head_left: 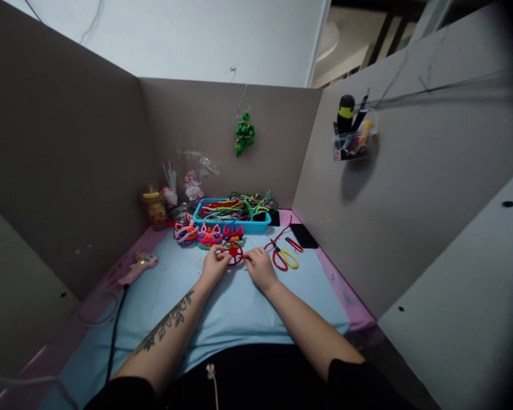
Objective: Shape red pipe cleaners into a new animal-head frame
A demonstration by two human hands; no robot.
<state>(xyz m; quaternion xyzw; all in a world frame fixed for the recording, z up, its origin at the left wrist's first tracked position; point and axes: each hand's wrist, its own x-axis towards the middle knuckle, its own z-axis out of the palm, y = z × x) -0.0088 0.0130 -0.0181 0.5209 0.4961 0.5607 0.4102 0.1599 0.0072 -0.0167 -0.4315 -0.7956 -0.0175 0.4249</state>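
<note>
My left hand (215, 263) and my right hand (260, 267) both pinch a small red pipe-cleaner wheel (233, 252) held just above the light blue mat (235, 307). The left fingers grip its left rim, the right fingers its right side. Three finished fuzzy pieces with pink ears (205, 233) stand in a row just beyond it. A blue tray (239, 226) full of several coloured pipe cleaners (235, 207) stands behind them.
Red and yellow scissors (284, 257), a loose red pipe cleaner and a dark phone (304, 235) lie to the right. A pink glue gun (137, 267) with a cord rests left. Jars and bags stand at the back left. Grey partitions enclose the desk; a green ornament (244, 134) hangs.
</note>
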